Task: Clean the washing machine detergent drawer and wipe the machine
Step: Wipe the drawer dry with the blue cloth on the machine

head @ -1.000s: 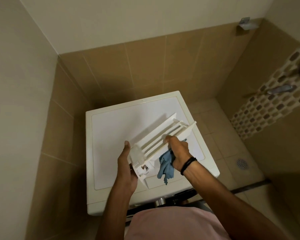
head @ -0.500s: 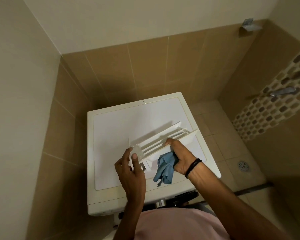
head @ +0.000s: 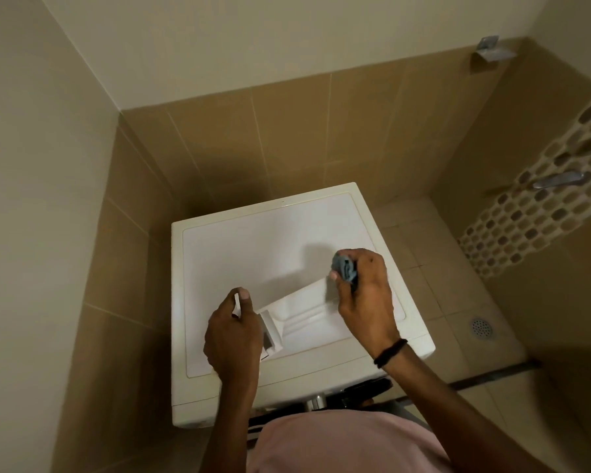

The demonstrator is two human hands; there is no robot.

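tiled corner (head: 219, 148): one washer (head: 236, 254), one drawer (head: 301, 315), left hand (head: 231, 339) tight on its end, right hand (head: 365, 295) round one cloth (head: 344, 269)

Drawer (head: 301, 312) flipped over; R hand (head: 362, 288) now bunches cloth (head: 344, 268).

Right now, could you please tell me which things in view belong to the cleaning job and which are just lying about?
Job: white plastic detergent drawer, crumpled blue cloth, white washing machine.
Lying about: round metal floor drain, chrome wall lever, metal corner bracket.
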